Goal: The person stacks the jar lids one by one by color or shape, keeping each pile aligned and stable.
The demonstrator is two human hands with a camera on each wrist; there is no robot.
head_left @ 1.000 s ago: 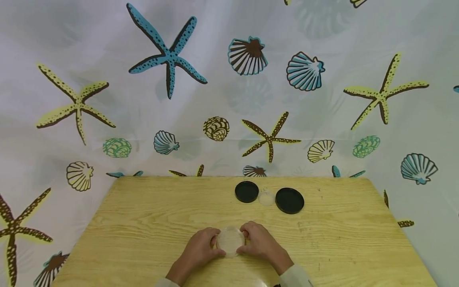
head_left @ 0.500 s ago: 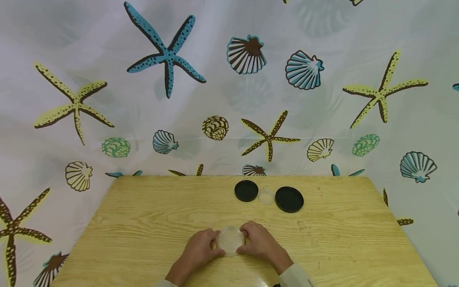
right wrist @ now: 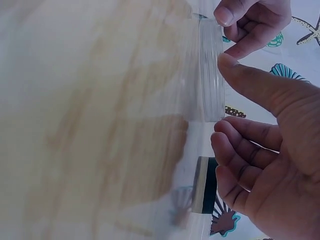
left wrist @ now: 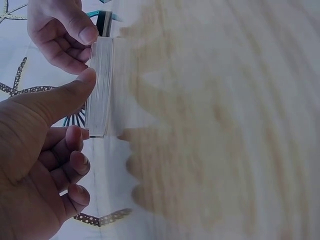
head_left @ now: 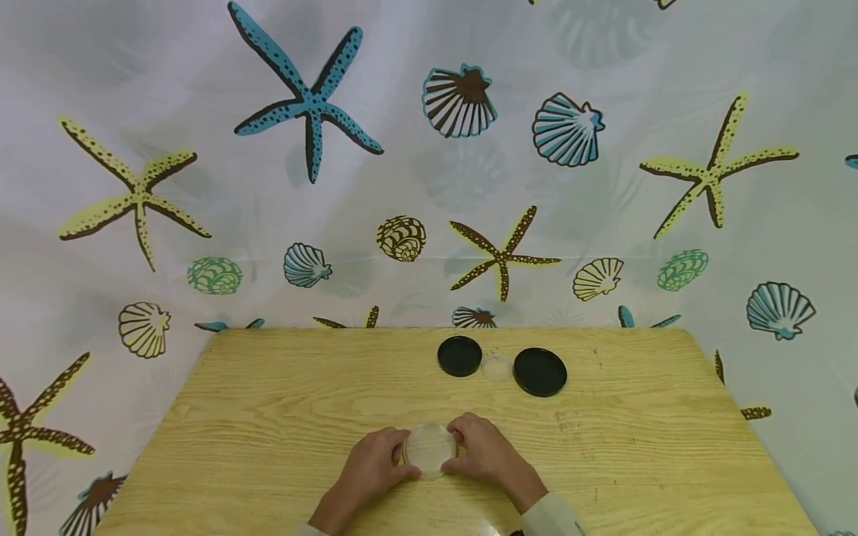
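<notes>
At the table, left hand and right hand clamp fingers on a clear dish; faint marks illegible.

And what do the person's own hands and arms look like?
Left hand and right hand: bare, no gloves, no rings visible on the fingers. Left sleeve: pale, only a sliver in view. Right sleeve: pale, off-white, more showing. A small black item sits beside it at the head view's bottom edge; too little shows to identify.

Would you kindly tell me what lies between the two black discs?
A clear disc lies between the left black disc and the right one, in the head view.
</notes>
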